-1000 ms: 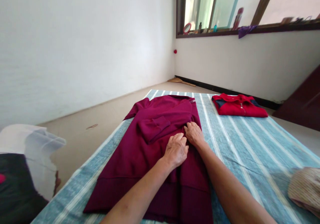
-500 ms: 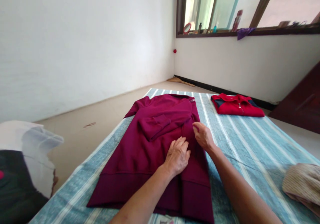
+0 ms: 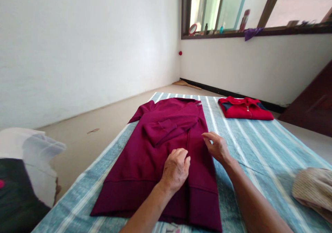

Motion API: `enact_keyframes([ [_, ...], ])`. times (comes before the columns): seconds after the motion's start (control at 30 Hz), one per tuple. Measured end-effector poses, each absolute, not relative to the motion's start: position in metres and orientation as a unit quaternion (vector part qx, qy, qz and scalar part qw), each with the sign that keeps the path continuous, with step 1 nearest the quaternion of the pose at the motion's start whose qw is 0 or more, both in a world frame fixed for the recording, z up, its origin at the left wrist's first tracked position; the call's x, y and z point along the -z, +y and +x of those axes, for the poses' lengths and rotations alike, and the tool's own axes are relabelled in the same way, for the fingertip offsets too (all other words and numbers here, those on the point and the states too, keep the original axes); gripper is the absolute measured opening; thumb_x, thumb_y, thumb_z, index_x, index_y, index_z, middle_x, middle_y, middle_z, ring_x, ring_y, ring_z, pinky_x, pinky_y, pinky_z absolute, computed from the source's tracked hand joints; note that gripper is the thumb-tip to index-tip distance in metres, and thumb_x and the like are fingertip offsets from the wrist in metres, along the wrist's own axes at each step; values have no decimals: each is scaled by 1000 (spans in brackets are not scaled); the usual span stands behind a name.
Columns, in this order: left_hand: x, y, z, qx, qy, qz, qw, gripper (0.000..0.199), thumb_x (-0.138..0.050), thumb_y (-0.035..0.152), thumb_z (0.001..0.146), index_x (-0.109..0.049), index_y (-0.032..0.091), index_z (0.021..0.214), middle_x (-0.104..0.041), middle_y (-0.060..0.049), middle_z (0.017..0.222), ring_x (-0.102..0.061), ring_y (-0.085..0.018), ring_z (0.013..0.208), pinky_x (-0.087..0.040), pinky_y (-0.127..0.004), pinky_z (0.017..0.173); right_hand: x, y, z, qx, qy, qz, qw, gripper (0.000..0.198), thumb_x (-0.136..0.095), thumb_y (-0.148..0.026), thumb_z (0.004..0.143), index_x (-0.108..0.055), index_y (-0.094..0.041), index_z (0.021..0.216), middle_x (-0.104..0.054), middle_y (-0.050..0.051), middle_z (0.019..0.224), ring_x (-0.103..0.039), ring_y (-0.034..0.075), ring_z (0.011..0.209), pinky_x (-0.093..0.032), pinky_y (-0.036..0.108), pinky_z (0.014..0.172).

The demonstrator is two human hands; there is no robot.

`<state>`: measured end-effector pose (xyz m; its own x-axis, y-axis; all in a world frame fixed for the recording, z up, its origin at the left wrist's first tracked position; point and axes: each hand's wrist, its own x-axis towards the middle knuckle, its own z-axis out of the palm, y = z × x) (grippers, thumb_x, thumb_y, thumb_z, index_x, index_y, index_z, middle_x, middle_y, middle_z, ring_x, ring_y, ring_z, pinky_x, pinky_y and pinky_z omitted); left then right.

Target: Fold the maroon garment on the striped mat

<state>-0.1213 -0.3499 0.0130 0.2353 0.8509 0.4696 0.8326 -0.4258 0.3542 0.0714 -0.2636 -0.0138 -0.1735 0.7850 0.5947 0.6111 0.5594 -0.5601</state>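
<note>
A maroon sweatshirt point(image 3: 145, 157) lies on the bed with its wide hem nearest me. One sleeve point(image 3: 160, 129) is folded across its front, and its right side is turned inward, forming a lengthwise edge. My left hand point(image 3: 176, 167) is over the middle of the sweatshirt, its fingers loosely bent and their tips partly hidden; nothing shows in its grasp. Near the garment's right edge, my right hand point(image 3: 216, 146) has its thumb and fingers apart, holding nothing visible.
A blue-and-white striped sheet point(image 3: 249, 146) covers the bed. A folded red garment with a zip point(image 3: 245, 109) rests at the far right. Beige knitted cloth point(image 3: 315, 189) lies at the right edge. White sheer material point(image 3: 38, 163) and something dark point(image 3: 18, 195) are at left.
My left hand has drawn back toward me and slightly left, its fingers more bent. My right hand has shifted slightly right and nearer. The sweatshirt stays in place.
</note>
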Motion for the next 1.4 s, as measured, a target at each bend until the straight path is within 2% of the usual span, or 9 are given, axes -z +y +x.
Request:
enact_keyframes([
  [0.1,-14,-360,-125,-327,535,779,9,12,-49,10,84,-60,16,83,-66,-7,84,-61,-21,80,-53,-37,77,3,-277,57,-103,-819,-409,389,23,-47,-16,87,-68,-23,95,-64,4,86,-59,16,81,-46,26,75],
  [0.2,-11,-366,-131,-325,538,778,2,14,-48,8,85,-61,15,86,-65,-7,82,-60,-21,78,-54,-36,74,-8,-291,40,-78,-889,-353,280,31,-45,-7,86,-68,-23,97,-62,5,94,-55,17,88,-43,27,78],
  [0.3,-7,-369,-137,-308,537,785,-6,21,-43,4,85,-61,14,87,-65,-7,81,-59,-21,77,-54,-37,73,-12,-300,27,-52,-921,-329,200,30,-46,-5,85,-68,-23,97,-58,7,106,-51,20,97,-42,30,84],
  [0.4,1,-370,-140,-293,529,796,-16,23,-42,2,84,-62,14,89,-66,-9,88,-60,-22,82,-54,-38,77,-10,-303,21,-46,-930,-328,160,29,-47,-6,84,-67,-22,98,-54,9,117,-49,22,104,-40,34,88],
  [0.57,10,-372,-142,-279,522,805,-44,23,-44,4,85,-63,12,95,-66,-11,99,-61,-23,90,-55,-39,81,-6,-301,22,-58,-927,-337,153,30,-46,-4,83,-66,-19,99,-53,11,120,-48,22,108,-40,35,92],
  [0.83,8,-372,-141,-259,522,811,-55,22,-45,5,85,-63,13,94,-67,-11,98,-61,-23,90,-55,-41,82,-7,-300,27,-113,-924,-309,193,30,-45,0,79,-67,-18,88,-55,9,115,-50,21,107,-41,34,93],
  [1.23,11,-371,-141,-261,523,810,-50,21,-46,6,85,-64,11,94,-66,-12,98,-61,-23,89,-54,-40,82,-11,-305,25,-129,-936,-283,162,27,-48,1,74,-65,-19,80,-53,9,112,-44,24,114,-38,39,95],
  [1.4,11,-371,-140,-260,525,809,-43,20,-45,6,85,-63,12,92,-66,-10,96,-60,-23,88,-54,-40,82,-9,-303,24,-149,-931,-280,180,21,-48,1,71,-60,-17,70,-55,8,102,-45,23,112,-37,37,95],
])
